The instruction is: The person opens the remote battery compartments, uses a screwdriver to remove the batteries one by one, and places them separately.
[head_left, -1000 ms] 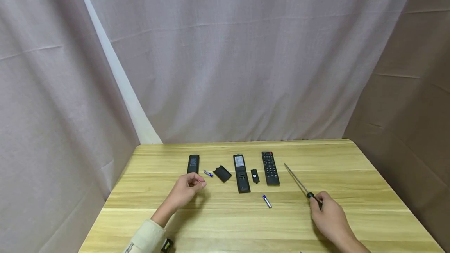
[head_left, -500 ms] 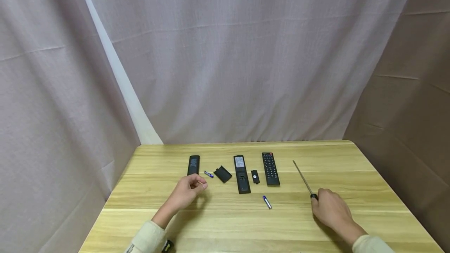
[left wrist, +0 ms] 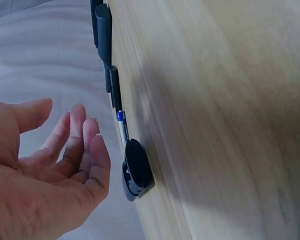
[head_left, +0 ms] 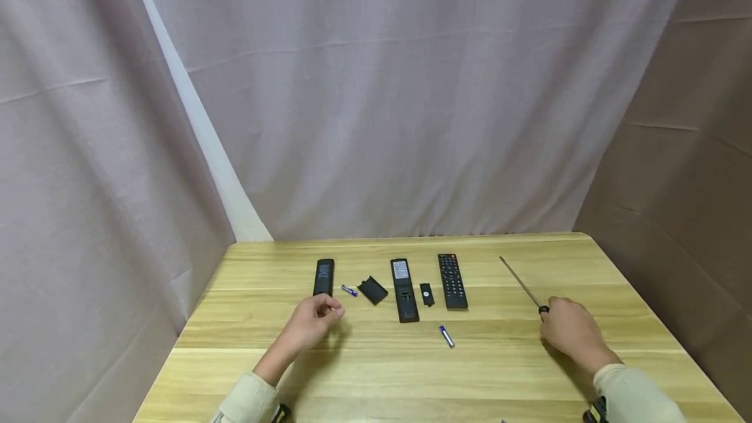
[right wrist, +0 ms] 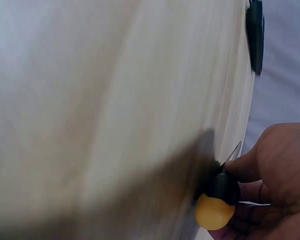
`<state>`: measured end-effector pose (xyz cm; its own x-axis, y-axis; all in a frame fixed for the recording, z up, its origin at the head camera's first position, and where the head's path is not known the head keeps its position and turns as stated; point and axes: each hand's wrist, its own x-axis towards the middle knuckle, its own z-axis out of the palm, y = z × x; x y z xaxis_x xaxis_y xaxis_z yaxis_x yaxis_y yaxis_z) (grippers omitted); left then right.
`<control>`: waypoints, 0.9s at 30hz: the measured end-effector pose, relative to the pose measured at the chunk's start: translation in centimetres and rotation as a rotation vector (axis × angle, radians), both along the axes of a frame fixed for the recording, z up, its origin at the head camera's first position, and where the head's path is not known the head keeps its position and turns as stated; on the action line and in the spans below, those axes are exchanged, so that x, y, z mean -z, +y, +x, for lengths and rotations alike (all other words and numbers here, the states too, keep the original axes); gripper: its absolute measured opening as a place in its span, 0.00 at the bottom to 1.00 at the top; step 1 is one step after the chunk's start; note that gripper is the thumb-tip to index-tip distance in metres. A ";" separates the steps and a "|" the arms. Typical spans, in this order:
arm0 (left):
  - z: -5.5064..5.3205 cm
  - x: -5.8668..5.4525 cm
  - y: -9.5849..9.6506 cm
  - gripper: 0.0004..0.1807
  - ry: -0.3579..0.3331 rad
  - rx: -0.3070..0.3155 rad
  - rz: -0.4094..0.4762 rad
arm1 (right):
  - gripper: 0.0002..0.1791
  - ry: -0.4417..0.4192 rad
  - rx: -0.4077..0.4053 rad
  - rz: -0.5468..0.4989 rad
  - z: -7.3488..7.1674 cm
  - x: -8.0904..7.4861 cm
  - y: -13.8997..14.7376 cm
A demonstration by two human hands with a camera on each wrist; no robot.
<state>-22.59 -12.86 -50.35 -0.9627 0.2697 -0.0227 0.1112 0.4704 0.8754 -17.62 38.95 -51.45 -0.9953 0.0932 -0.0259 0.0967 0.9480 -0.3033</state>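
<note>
Black and orange-yellow plastic is seen on the handle of the screwdriver [right wrist: 216, 209], which is gripped by the right hand [head_left: 571, 330] at the right side of the wood-grained table [head_left: 376, 380]. Its slim metal shaft is pointed away from the person and slightly to the left; whether the table is touched by its tip cannot be told.

Nothing is held by the left hand [head_left: 311, 325]: its fingers are loosely curved, with the thumb set apart from them. In the head view, the near end of the leftmost remote control [head_left: 324, 276] is hidden by that hand.

To the right of that remote, a blue-and-silver battery [head_left: 349, 290] and a larger black battery cover [head_left: 373, 290] are laid. Farther right, the middle remote control [head_left: 405, 292] is placed back up, its battery compartment uncovered. Between it and the button-side-up rightmost remote control [head_left: 452, 281], a small black cover [head_left: 426, 294] is seen. Nearer the person, a second battery [head_left: 446, 336] is laid apart. The far side is closed off by a greyish curtain [head_left: 376, 96].
</note>
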 end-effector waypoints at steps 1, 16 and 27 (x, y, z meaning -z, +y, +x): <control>0.0 0.0 0.0 0.09 -0.007 -0.004 0.000 | 0.11 -0.003 0.007 0.000 -0.2 0.0 0.5; 0.2 0.0 0.3 0.10 -0.040 0.006 0.041 | 0.15 -0.040 0.088 -0.014 -1.8 -0.5 3.9; 0.1 -0.4 0.4 0.10 -0.036 -0.009 0.033 | 0.24 -0.013 0.059 -0.017 -1.4 -1.8 2.6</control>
